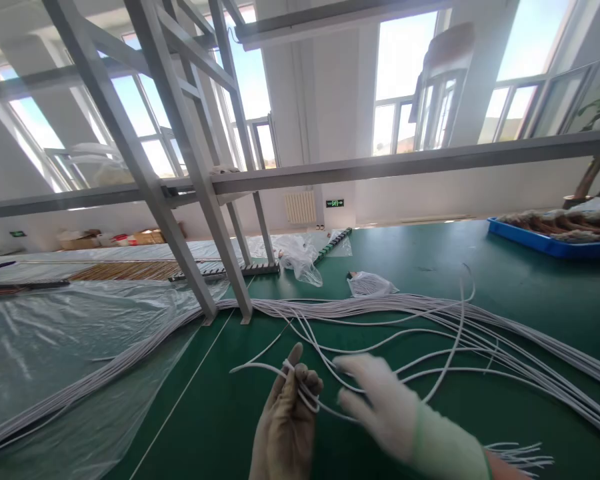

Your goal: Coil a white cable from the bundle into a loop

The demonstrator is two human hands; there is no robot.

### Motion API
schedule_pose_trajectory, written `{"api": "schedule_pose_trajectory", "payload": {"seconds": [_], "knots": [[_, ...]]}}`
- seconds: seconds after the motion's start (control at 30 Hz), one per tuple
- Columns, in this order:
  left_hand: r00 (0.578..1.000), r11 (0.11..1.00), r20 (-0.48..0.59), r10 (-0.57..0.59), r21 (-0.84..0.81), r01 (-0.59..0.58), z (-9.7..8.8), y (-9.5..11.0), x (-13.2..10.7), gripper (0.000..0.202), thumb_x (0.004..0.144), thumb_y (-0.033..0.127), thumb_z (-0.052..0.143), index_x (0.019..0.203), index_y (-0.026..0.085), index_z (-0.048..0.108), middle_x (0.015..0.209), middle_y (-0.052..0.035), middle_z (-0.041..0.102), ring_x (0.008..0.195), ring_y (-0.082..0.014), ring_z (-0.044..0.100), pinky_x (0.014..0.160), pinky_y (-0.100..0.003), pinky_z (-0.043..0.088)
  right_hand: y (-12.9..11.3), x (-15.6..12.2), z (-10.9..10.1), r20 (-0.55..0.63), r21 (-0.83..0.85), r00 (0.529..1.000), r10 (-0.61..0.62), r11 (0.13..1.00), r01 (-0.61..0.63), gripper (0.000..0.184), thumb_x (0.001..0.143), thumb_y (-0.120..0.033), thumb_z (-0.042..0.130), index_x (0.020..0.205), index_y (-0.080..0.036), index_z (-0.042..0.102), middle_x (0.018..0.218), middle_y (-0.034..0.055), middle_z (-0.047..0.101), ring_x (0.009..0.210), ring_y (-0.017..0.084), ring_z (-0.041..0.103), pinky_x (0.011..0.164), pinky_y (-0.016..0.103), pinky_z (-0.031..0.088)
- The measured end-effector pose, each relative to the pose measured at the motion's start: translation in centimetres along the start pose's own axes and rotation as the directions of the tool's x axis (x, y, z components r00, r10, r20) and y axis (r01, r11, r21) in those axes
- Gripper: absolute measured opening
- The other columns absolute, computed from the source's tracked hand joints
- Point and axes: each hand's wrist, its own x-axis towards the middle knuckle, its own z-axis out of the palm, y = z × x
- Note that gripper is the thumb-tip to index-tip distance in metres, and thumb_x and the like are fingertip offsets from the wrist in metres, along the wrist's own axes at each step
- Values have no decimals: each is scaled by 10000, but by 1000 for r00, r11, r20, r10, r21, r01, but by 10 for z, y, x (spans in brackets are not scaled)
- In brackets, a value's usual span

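A bundle of pale cables (pixel 350 305) is sweeping from eight o'clock to four; the blurred right hand (pixel 380 400), at five, is hovering half-open, empty; the left hand (pixel 287 407), at six, is gripping a slim, smooth white cable (pixel 266 366) that's looping round its fingers.

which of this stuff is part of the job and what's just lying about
Part of the job, it seems:
white cord, looped in the left hand
cord bundle on the green table

Apparently just lying about:
blue tray
plastic bag behind the bundle
crumpled clear plastic
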Motion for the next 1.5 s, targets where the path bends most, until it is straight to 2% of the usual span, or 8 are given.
{"api": "schedule_pose_trajectory", "payload": {"seconds": [0.13, 0.33, 0.63, 0.8, 0.93, 1.07, 1.27, 1.5], "knots": [[990, 988, 1, -140, -61, 140, 8, 12, -3, 435, 1074, 144, 371, 1492, 40, 434, 704, -31, 672, 586, -128, 672, 576, -229, 602, -47, -22, 40, 293, 229, 956, 18, 969, -88, 408, 1032, -536, 388, 913, -220, 617, 867, 64, 670, 795, 234, 625, 714, 346, 480], [978, 978, -23, -209, 17, 210, -11, 25, 3, 243, 1040, 181, 519, 1221, 53, 616, 804, -84, 720, 694, -186, 724, 650, -325, 630, -42, -29, 14, 441, 241, 895, 70, 951, -193, 331, 1040, -476, 467, 938, -220, 650, 862, 13, 657, 771, 181, 586, 709, 296, 431], [831, 874, 333, -445, 364, 323, -34, 36, 3, 500, 842, 541, 816, 890, 48, 745, 530, 79, 397, 403, -14, 287, 429, -190, 258, -8, 37, -22, 367, 18, 914, 172, 981, -192, 338, 1027, -462, 602, 866, -172, 670, 805, -2, 609, 725, 168, 570, 649, 282, 440], [867, 662, 159, -473, 714, 230, -44, 25, 17, 482, 796, 510, 855, 1037, 101, 772, 733, -90, 745, 583, -194, 663, 548, -267, 499, -53, 51, -29, 188, -115, 972, 142, 986, -122, 352, 1027, -470, 604, 831, -183, 661, 782, 8, 598, 725, 186, 543, 650, 314, 390], [970, 783, -36, -241, 583, 216, -51, 9, 35, 188, 882, 352, 752, 949, 177, 769, 945, -140, 808, 940, -335, 762, 836, -435, 633, -83, 17, 11, 223, -306, 971, -88, 939, 155, 326, 1071, -345, 431, 920, -198, 680, 860, 48, 683, 715, 201, 598, 617, 328, 366], [991, 896, 57, -123, 436, 86, -50, -1, 32, 257, 983, 248, 539, 1069, 188, 772, 1030, -132, 810, 1160, -312, 726, 1063, -490, 576, -62, -7, 44, 341, -339, 937, -73, 920, 195, 304, 1028, -356, 459, 977, -175, 697, 920, 103, 721, 757, 248, 661, 599, 346, 361], [976, 941, 107, -190, 303, 150, -44, -7, 20, 209, 908, 237, 755, 1108, 183, 784, 916, -57, 818, 893, -200, 789, 825, -248, 655, -21, -12, 36, 288, 291, 955, -69, 957, -18, 271, 1046, -410, 519, 974, -248, 724, 915, -10, 711, 824, 174, 654, 748, 269, 462], [932, 856, 319, -170, 516, -20, -80, -21, 36, 330, 1015, 432, 517, 1216, 342, 763, 1467, -25, 648, 1457, -314, 496, 1233, -502, 450, -33, -28, 51, 74, -129, 989, 130, 984, -120, 234, 990, -301, 564, 1193, -224, 652, 956, 74, 742, 875, 292, 727, 742, 358, 512]]}}
